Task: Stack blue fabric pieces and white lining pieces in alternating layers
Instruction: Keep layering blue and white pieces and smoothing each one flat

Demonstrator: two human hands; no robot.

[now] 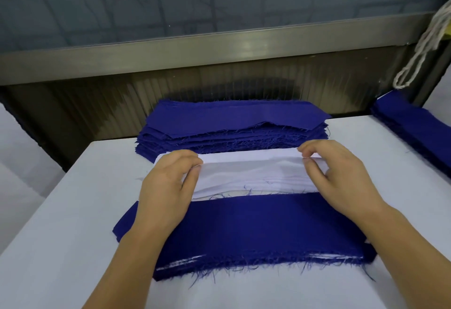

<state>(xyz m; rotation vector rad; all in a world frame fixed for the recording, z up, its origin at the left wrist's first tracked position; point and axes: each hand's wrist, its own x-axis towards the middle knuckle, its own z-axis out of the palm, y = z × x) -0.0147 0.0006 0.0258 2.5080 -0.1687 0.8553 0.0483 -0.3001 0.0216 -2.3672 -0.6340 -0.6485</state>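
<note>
Blue fabric pieces: supply stack [231, 128] at the table's [61, 211] far edge; frayed edges, soft, light, likely to shed threads.
Alternating stack [244, 230]: nearest the person, blue on top, white showing at its front edge.
White lining pieces [251, 174]: small pile between the two stacks; thin, limp, probably clinging together. Best taken at the short ends.
Left hand [168, 186]: pinching the top lining's left end.
Right hand [336, 169]: pinching its right end.
</note>
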